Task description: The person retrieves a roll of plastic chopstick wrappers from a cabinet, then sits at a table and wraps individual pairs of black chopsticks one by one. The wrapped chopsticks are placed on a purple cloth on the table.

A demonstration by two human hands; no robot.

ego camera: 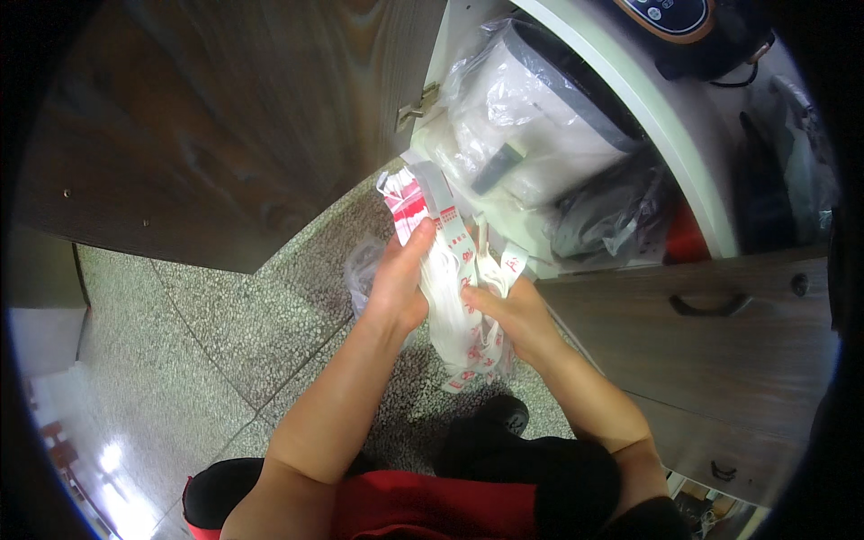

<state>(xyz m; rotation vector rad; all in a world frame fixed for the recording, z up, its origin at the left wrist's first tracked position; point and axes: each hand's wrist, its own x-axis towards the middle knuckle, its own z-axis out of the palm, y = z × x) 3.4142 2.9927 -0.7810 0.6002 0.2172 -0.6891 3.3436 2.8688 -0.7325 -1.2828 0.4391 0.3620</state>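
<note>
My left hand (399, 280) grips a long bundle of folded white packaging (445, 297) with red print, its thumb lying on top. The upper end of the bundle fans into thin layers with a red band. On the other side, my right hand (523, 314) holds the same bundle, thumb pressed on a printed strip and fingers hidden behind. Looser printed strips (493, 277) hang by the right palm. A crumpled clear plastic bag (364, 270) shows behind my left wrist; whether they touch, I cannot tell.
A dark wooden cabinet door (223, 121) stands open at upper left. Inside the cabinet are a white bin in clear plastic (533, 101) and a dark plastic bag (607, 209). A black appliance (702, 40) sits above. Drawers (702, 351) line the right, over a speckled floor (202, 337).
</note>
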